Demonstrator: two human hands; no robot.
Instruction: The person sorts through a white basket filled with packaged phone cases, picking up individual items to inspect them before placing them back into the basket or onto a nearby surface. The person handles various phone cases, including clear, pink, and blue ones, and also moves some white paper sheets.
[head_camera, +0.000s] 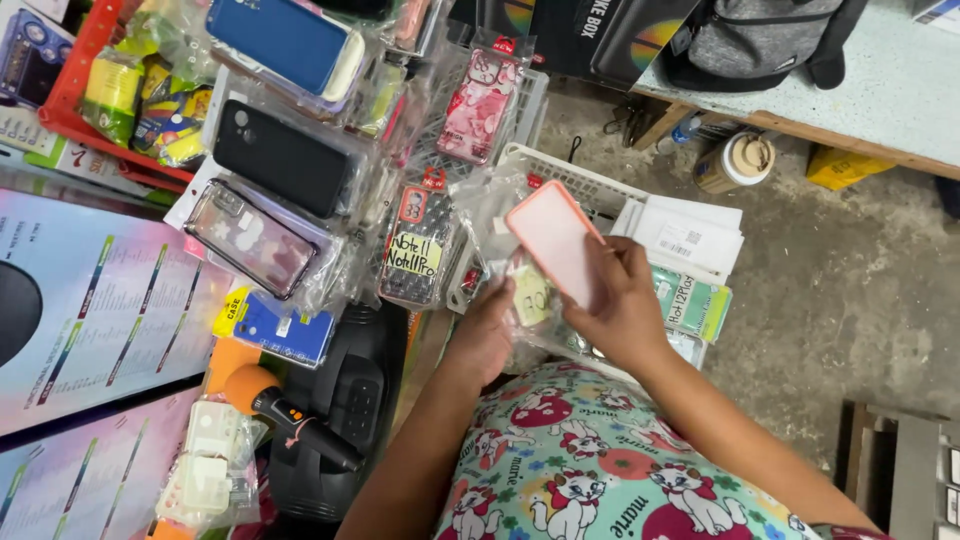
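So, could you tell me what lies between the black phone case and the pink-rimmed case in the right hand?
In the head view, between the black phone case and the pink-rimmed case lies a bagged case with a yellow label.

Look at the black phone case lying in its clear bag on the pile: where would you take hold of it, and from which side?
Probably by its two long edges, coming from above: the black phone case lies flat on top of the pile, back up and tilted diagonally, with other bagged cases crowding its ends.

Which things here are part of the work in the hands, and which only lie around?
In hand:
- right hand holds the orange-rimmed phone case
- left hand holds the clear plastic bag

Lying about:
- black phone case
- blue phone case
- orange-headed microphone
- grey backpack
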